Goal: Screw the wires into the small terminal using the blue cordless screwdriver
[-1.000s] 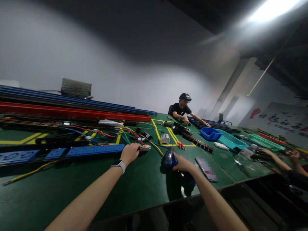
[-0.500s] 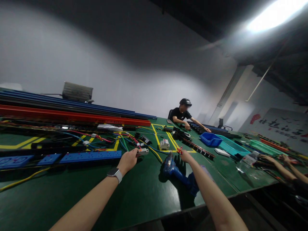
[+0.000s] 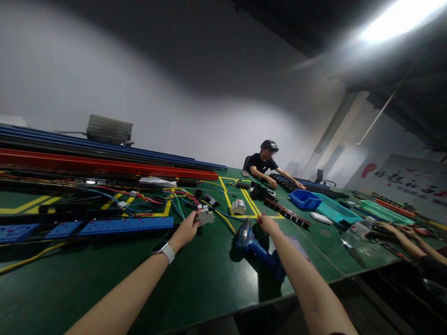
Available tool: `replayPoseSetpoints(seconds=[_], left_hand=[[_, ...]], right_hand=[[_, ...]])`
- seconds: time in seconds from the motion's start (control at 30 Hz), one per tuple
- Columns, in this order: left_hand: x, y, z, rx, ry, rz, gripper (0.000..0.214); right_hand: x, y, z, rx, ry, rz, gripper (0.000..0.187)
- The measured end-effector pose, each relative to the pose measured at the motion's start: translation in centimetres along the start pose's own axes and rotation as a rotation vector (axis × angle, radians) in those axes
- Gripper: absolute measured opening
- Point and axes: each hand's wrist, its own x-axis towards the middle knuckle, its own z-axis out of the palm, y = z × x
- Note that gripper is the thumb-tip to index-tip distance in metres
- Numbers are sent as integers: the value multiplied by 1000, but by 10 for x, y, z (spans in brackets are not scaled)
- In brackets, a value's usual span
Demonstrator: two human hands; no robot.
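Left hand (image 3: 186, 231) clamps its grip on a circuit breaker (image 3: 206, 216); right hand (image 3: 269, 225) grip, cannot tell; blue bin (image 3: 304, 204) beside turquoise basket (image 3: 335, 209), contents unclear

Chair (image 3: 109, 129): grey, far left.
Co-worker (image 3: 262, 163): 1, black top, arms forward.
Bin (image 3: 307, 203): blue, beside teal tray (image 3: 335, 209).
Bottle (image 3: 356, 232): clear, near side of tray.
Lamp (image 3: 401, 21): lit, upper right.
Sign (image 3: 401, 181): dark characters, red mark.

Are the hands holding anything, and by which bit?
The left hand holds a small white block by its left edge. Whether the right hand pinches anything is too small to tell.
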Motion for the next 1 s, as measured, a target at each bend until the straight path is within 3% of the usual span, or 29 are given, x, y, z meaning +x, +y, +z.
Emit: replayPoseSetpoints(seconds=[0.27, 0.47, 0.63, 0.73, 0.8, 0.9, 1.0], left_hand=[[-1, -2, 0, -155, -9, -17, 35], [1, -5, -4, -239, -13, -22, 39], [1, -4, -7, -365, -34, -34, 42], [1, -2, -8, -430, -54, -39, 46], [1, -1, -9, -445, -53, -44, 50], [0, 0, -10, -460, -42, -57, 54], [0, 0, -10, -481, -37, -69, 56]], right_hand=[[-11, -4, -12, 67, 58, 9, 22], [-22, -10, -27, 327, 232, 86, 19], [-31, -24, -46, 420, 292, 25, 35], [-45, -48, -58, 478, 288, -92, 44], [-62, -71, -64, 620, 264, -316, 47], [-92, -113, -67, 764, 225, -580, 41], [-118, -149, -67, 761, 256, -747, 30]])
